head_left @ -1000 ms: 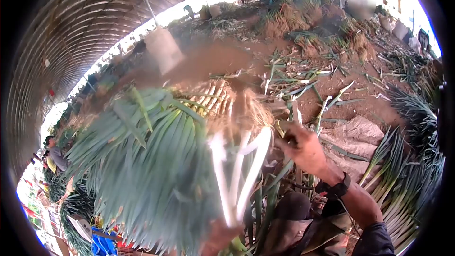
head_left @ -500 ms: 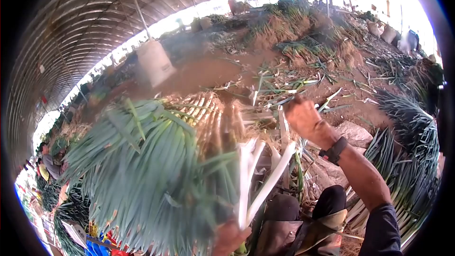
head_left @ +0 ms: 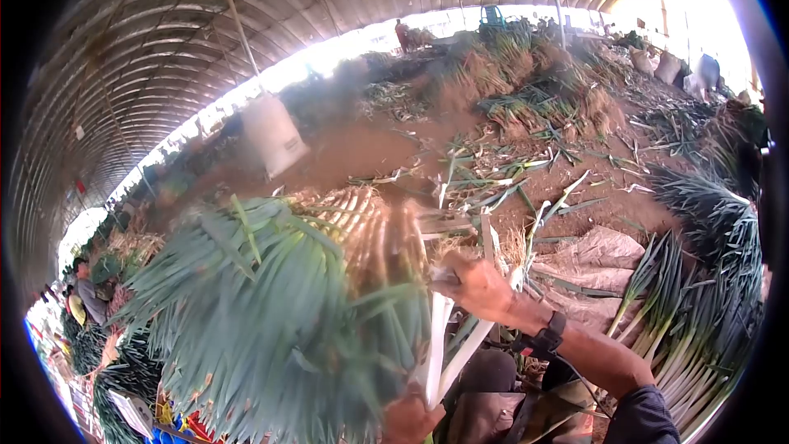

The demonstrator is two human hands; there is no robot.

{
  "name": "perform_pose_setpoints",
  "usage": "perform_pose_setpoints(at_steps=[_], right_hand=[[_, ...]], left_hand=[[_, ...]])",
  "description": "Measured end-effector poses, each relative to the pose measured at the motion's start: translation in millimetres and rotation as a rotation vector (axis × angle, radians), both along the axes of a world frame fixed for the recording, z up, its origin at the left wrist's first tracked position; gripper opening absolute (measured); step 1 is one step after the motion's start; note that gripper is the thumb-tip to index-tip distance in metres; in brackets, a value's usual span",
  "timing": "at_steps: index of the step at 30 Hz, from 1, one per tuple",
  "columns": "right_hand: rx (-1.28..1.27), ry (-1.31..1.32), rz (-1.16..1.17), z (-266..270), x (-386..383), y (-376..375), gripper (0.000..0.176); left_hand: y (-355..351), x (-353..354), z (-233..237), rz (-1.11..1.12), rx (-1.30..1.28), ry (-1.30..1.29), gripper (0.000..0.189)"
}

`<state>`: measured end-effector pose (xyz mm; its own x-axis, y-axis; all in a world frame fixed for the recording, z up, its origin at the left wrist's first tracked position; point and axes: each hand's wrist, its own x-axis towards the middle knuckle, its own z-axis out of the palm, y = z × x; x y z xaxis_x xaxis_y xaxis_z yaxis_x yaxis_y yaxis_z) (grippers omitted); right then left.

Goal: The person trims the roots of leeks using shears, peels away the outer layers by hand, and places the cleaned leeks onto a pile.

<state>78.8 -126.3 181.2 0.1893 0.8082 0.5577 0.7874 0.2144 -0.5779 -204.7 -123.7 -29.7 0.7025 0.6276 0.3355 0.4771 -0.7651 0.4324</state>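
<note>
My left hand (head_left: pixel 413 418), at the bottom of the view, is closed around a few leeks near where their white stalks (head_left: pixel 440 337) meet the leaves. The stalks point up and away, their tops at my right hand. My right hand (head_left: pixel 481 286) is closed at the upper ends of these stalks, with a small greyish edge showing by the fingers; what it grips is not clear. Left of the hands lies a big fanned pile of leeks (head_left: pixel 263 304), green leaves toward me and pale root ends away.
More leeks (head_left: pixel 690 312) lie on the right, beside a crumpled sack (head_left: pixel 596 259). Loose trimmings (head_left: pixel 485 168) litter the bare soil ahead. A whitish sack (head_left: pixel 275 136) stands beyond the pile. People (head_left: pixel 89 292) are at the far left under the arched roof.
My right hand has come down and left, from above the stalks to their upper ends. My left hand keeps hold of the leeks. The view has shifted slightly.
</note>
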Motion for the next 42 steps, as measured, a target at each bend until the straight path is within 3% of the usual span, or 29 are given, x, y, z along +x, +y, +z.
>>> perform_pose_setpoints(at_steps=[3,6,7,8,10,12,14,16,17,21,24,25,27,30,33,35,38,42], right_hand=[[0.067,-0.202,-0.061,-21,0,9,0.017],[0.053,-0.487,-0.266,-21,8,10,0.008],[-0.109,-0.635,-0.330,-18,24,12,0.014],[-0.278,-0.779,-0.392,-12,50,13,0.021],[-0.096,-0.637,-0.545,6,96,16,0.028],[-0.037,-0.621,-0.649,39,121,13,0.030],[-0.107,-0.761,-0.599,56,119,-2,0.034],[-0.115,-0.744,-0.378,56,105,-9,0.036],[-0.151,-0.703,-0.254,49,95,-12,0.038],[-0.363,-0.445,0.028,35,46,-18,0.050],[-0.292,-0.566,-0.001,13,40,-4,0.054],[0.010,-0.627,0.035,12,37,-5,0.032],[-0.050,-0.776,-0.065,2,36,6,0.023],[-0.067,-0.934,-0.162,-5,44,8,0.004],[-0.131,-1.018,-0.261,-2,58,9,0.004],[-0.023,-0.935,-0.310,-2,70,10,0.004],[0.020,-0.909,-0.348,-3,83,9,0.006],[-0.091,-0.870,-0.445,4,98,8,0.007]], left_hand=[[0,1,-8,-0.035,0.073,-0.047,0.053],[1,-1,-9,-0.048,0.065,0.003,0.051],[0,-1,-3,-0.051,0.052,0.030,0.050],[-2,-5,6,-0.043,-0.124,0.091,0.048],[-4,-7,49,-0.026,-0.471,0.210,0.044],[-4,-10,29,-0.043,-0.432,-0.004,0.045],[-6,-12,27,-0.066,-0.507,-0.149,0.045],[-1,-11,41,-0.097,-0.687,-0.231,0.046],[14,-3,28,-0.038,-0.281,0.026,0.074],[16,-5,31,-0.026,-0.343,-0.008,0.074],[12,-3,43,-0.065,-0.305,-0.029,0.072],[10,-3,47,-0.053,-0.369,0.068,0.060],[5,-4,54,-0.030,-0.497,0.266,0.043],[-5,4,55,0.003,-0.337,0.188,0.038],[3,8,55,-0.030,-0.265,0.216,0.068],[13,6,41,-0.169,-0.029,0.078,0.067],[13,1,40,-0.241,-0.108,0.167,0.030],[17,14,59,-0.260,-0.092,0.045,0.044]])
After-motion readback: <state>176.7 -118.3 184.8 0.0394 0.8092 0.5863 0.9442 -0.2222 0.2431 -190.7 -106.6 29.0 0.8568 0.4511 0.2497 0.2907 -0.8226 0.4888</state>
